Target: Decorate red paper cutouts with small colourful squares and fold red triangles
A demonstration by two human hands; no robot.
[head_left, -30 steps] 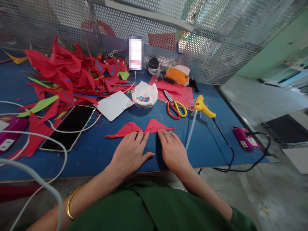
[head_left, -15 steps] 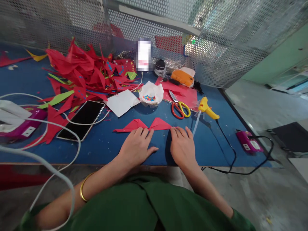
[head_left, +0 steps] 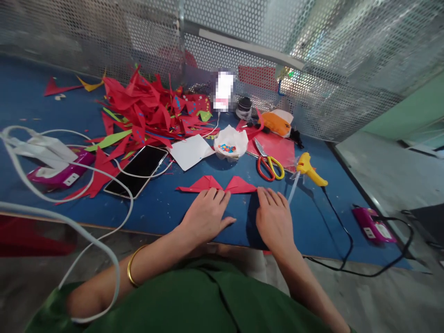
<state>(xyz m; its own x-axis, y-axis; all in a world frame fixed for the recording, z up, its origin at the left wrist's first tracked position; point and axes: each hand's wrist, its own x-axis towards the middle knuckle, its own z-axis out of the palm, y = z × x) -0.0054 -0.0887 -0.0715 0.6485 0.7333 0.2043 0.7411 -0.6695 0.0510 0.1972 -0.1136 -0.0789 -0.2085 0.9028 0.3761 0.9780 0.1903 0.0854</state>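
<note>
A folded red paper shape [head_left: 239,185] lies on the blue table, with two pointed peaks and a narrow strip along its near side. My left hand [head_left: 206,215] rests palm down over its near edge, fingers stretched and thumb spread to the right. At the paper's right tip are the fingertips of my right hand [head_left: 275,217], which lies palm down with fingers extended; its thumb is hidden. Beyond the paper stands a white paper-lined bowl [head_left: 231,138] holding small coloured pieces. Scissors [head_left: 268,164] with one red and one yellow handle lie to its right.
A heap of red paper cutouts [head_left: 145,104] covers the back left. Nearer are a phone [head_left: 138,171], white cables and a purple power strip [head_left: 65,171]. A yellow glue gun [head_left: 311,170] and another purple power strip [head_left: 373,225] are right. Perforated metal [head_left: 312,92] borders the back.
The head view has turned slightly, so everything sits further right in the picture. Both hands keep nearly the same place on the red paper shape.
</note>
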